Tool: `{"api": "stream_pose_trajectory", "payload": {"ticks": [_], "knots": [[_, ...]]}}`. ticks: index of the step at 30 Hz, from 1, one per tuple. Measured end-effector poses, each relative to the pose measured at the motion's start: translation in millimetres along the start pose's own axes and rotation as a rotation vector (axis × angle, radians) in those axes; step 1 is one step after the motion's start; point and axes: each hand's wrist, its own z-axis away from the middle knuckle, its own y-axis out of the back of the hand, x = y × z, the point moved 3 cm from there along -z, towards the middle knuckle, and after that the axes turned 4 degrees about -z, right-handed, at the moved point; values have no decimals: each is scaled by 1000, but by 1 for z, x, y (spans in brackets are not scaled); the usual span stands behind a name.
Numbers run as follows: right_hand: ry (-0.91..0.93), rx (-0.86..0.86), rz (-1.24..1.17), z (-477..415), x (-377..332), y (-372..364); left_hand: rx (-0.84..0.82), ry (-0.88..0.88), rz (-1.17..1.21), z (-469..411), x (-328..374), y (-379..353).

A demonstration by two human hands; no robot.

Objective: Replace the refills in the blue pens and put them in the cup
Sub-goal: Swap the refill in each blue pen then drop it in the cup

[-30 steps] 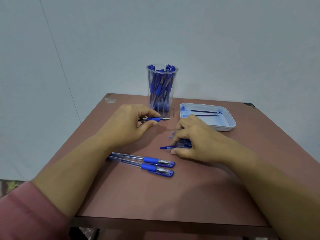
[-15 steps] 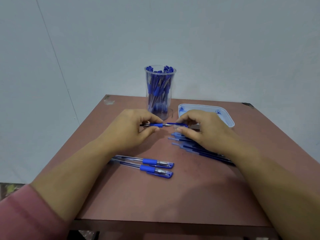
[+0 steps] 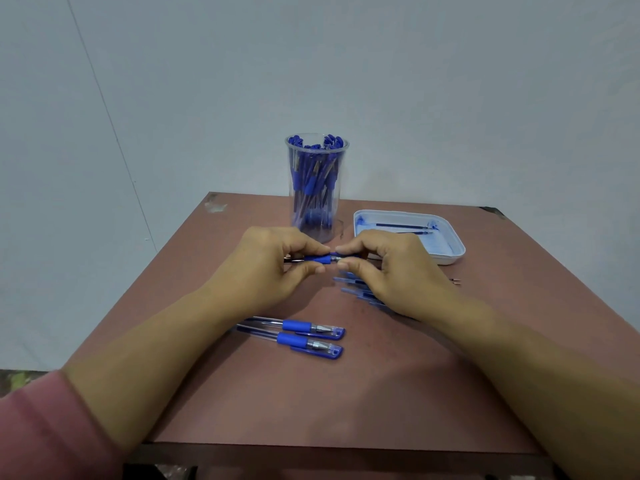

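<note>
while the left hand (image 3: 273, 268) and right hand (image 3: 391, 271) meet above the table (image 3: 346, 393), both pinch one pen (image 3: 317, 259)
left fingers curl round its blue grip, right thumb and forefinger clamp the tip end, just before the cup (image 3: 317, 188) packed with pens; two capped pens (image 3: 301, 336) lie by the left forearm, blue pieces (image 3: 349, 289) under the right hand, refills (image 3: 403, 225) in the tray (image 3: 457, 252)

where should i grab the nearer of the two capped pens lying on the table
Probably best to pinch the nearer capped pen at its blue rubber sleeve, from above and across the barrel: it lies flat, with the other pen close behind it.
</note>
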Motion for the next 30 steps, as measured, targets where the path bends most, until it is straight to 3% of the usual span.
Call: {"api": "stream_pose_trajectory", "payload": {"ticks": [6,11,15,20,26,30], "knots": [[-19,-31,11,-6,0,3,-8,-32,-115,-4,8,3],[-103,50,9,-8,9,18,-259,59,-451,8,24,7],[-238,137,-186,-4,12,33,-342,1,-535,33,29,17],[-284,265,-399,-9,6,41,-523,122,-438,56,20,6],[-185,402,-380,-32,-8,55,-512,159,-412,54,17,3],[-81,609,-393,-55,-19,76,-507,166,-411,52,16,0]]}}
